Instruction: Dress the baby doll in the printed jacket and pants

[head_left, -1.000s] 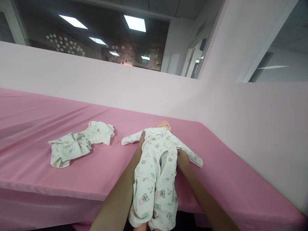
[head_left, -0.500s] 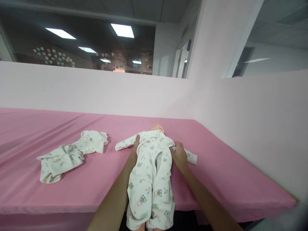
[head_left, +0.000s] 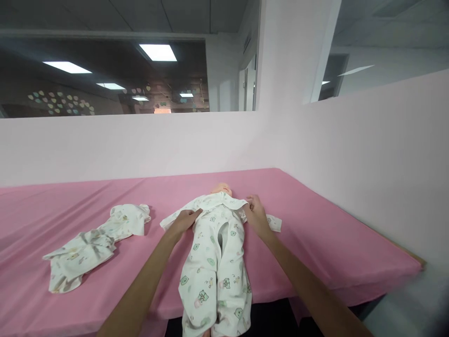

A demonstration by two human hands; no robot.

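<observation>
A baby doll [head_left: 222,188] lies on its back on the pink-covered table, its head toward the wall and its legs over the near edge. It wears a white printed top [head_left: 210,201] and matching trousers [head_left: 199,262]. My left hand [head_left: 185,221] is at the left side of the doll's waist, fingers closed at the hem of the top. On the other side my right hand [head_left: 256,213] pinches the top's right lower edge and holds it raised and stretched outward. The doll's sleeves spread to both sides; the right one passes partly behind my right hand.
Another set of white printed baby clothes [head_left: 94,243] lies crumpled on the pink sheet [head_left: 140,281] to the left. A white wall [head_left: 140,145] with windows rises behind the table, and another wall [head_left: 351,154] stands along the right.
My right hand has lifted the top's right edge up and outward. My left hand has turned from the doll's side to the hem at the waist. The camera view has shifted and tilted slightly.
</observation>
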